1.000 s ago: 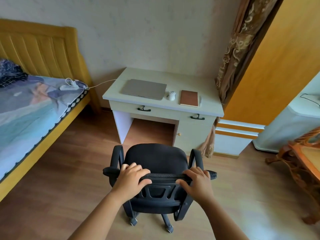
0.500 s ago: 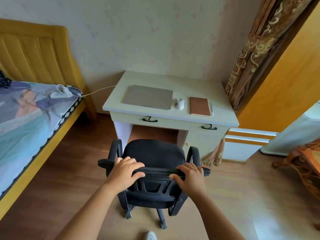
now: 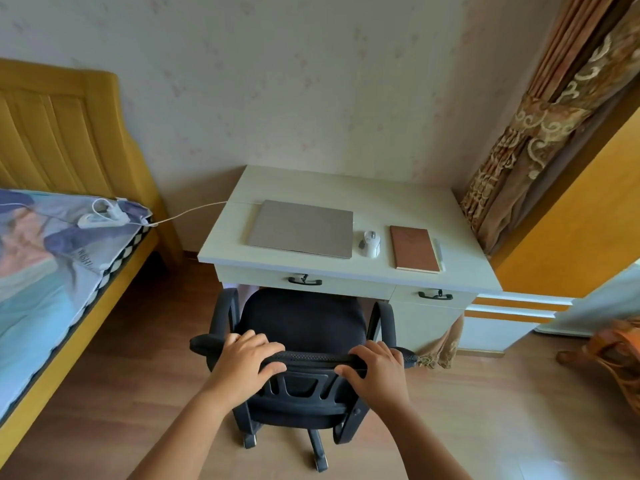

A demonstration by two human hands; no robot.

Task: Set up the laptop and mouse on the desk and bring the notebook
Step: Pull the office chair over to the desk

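A closed grey laptop [image 3: 300, 228] lies on the white desk [image 3: 311, 183]. To its right stands a white mouse [image 3: 370, 243], then a brown notebook [image 3: 414, 248] with a pen [image 3: 438, 252] along its right edge. A black office chair [image 3: 304, 320] stands in front of the desk, its seat front at the desk's edge. My left hand [image 3: 247, 358] and my right hand [image 3: 375, 370] both grip the top of the chair's backrest, fingers curled over it.
A bed [image 3: 52, 271] with a yellow headboard stands to the left, a white charger [image 3: 102, 216] on it with a cable running toward the desk. A patterned curtain [image 3: 540, 133] and an orange door panel [image 3: 588, 209] are right. Two desk drawers have black handles [image 3: 304, 280].
The chair has rolled forward toward the desk with both hands on its backrest, and I have come closer to the desk.
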